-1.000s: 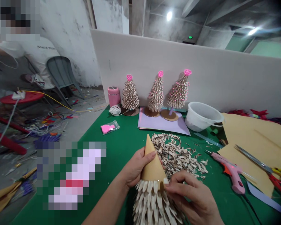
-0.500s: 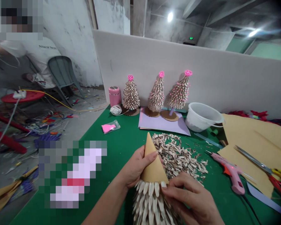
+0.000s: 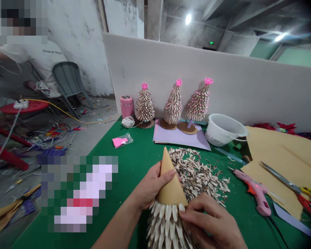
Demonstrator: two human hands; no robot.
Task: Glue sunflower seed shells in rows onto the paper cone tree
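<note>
My left hand (image 3: 150, 188) is wrapped round a brown cardboard cone (image 3: 169, 185) held upright over the green table (image 3: 134, 162). Pale seed shells (image 3: 166, 224) cover the cone's lower part in overlapping rows. My right hand (image 3: 209, 224) pinches a shell against the cone's right side at the top row. A loose pile of seed shells (image 3: 199, 174) lies on the table just behind the cone.
Three finished shell trees (image 3: 173, 103) with pink tops stand at the back by a white partition (image 3: 223, 76). A white bucket (image 3: 224, 129), pink glue gun (image 3: 256, 192), scissors (image 3: 292, 185), brown card sheets (image 3: 282, 152) lie right. A seated person (image 3: 38, 65) is at far left.
The cone has sunk slightly and my right hand has slid along the top row of shells, pressing one in place. The left hand keeps its grip.
</note>
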